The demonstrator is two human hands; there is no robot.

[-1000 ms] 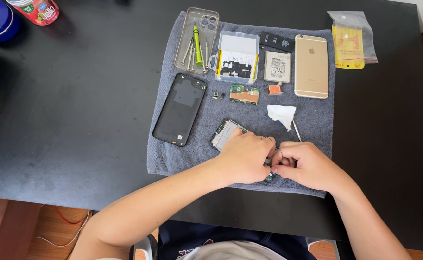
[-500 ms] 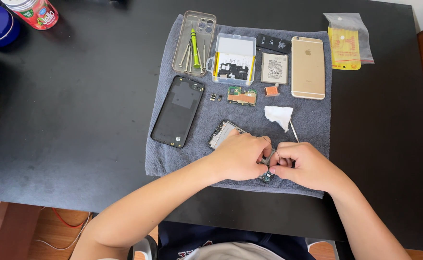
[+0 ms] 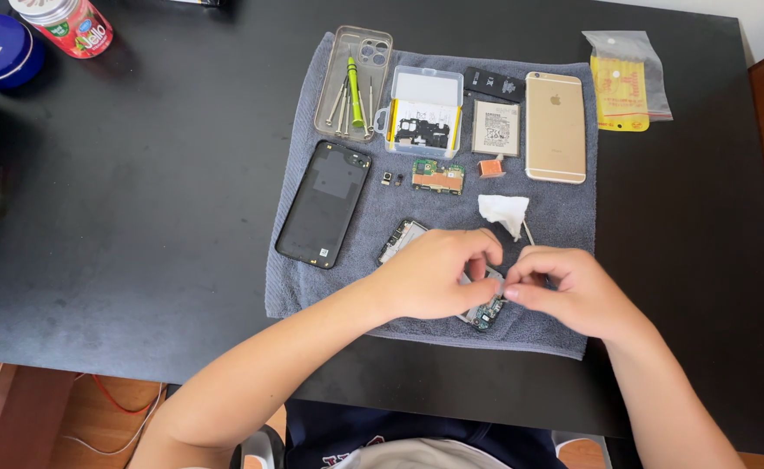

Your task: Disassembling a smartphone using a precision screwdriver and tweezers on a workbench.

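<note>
- Left hand (image 3: 434, 274) steadies the opened phone chassis (image 3: 403, 236) on the grey towel (image 3: 312, 278), at 6 o'clock, fingers curled over it.
- Right hand (image 3: 568, 287), fingers pinched shut, grips a small part at the circuit board (image 3: 488, 314).

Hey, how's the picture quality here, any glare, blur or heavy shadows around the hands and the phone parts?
Head view: lighting is even and soft, with only faint shadows under the left hand and right hand; the opened phone they cover is mostly hidden, not blurred; the grey towel and gold phone are sharp; the black table shows a dull sheen, no harsh glare.
</note>
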